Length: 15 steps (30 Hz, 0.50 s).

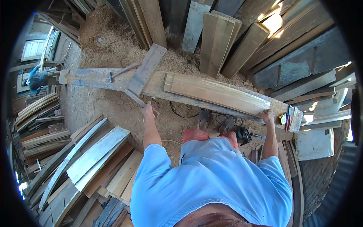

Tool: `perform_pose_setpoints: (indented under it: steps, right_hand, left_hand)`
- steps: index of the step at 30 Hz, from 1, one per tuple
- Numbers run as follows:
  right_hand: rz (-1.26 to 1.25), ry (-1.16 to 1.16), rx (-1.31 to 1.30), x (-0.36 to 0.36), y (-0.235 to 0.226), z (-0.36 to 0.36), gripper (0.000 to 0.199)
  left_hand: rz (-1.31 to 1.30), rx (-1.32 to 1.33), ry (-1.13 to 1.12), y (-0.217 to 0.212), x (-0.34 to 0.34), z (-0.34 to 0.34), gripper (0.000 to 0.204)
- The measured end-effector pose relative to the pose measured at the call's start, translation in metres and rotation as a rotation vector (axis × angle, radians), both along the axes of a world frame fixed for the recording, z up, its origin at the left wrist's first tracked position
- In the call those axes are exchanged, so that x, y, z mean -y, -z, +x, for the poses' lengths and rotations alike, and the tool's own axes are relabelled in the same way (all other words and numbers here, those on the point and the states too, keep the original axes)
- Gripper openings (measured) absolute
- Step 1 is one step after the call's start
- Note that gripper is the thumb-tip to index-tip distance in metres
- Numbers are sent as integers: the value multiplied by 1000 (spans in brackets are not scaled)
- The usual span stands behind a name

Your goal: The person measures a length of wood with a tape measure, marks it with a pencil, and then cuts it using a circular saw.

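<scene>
Planks (215, 94) lay stacked on the long workbench (96, 78), their right end against the right hand (267, 115); in shadow, I couldn't tell whether its fingers pinched. The left hand (148, 108) gripped a narrow wooden strip (135, 98), fingertips hidden.

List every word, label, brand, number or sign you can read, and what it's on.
No text can be read.
Yellow-and-black tape measure: any markings too small to read.
Red item beside it: any print too small.
Pale planks at the right hand: no lettering visible.
</scene>
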State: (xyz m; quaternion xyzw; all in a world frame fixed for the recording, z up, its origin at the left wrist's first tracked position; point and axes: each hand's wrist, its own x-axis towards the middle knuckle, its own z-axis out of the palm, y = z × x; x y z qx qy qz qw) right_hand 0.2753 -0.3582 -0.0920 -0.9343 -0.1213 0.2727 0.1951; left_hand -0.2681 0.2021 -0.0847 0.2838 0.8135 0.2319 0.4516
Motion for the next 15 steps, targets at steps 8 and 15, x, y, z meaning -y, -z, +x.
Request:
perform_pose_setpoints:
  steps: [8, 15]
  right_hand:
    - [-548, 124, 108, 85, -12, 49, 86]
    - [-369, 410, 158, 121, -38, 60, 100]
  left_hand:
    - [373, -938, 1066, -72, 78, 111, 91]
    - [545, -690, 1831, -48, 204, 260, 91]
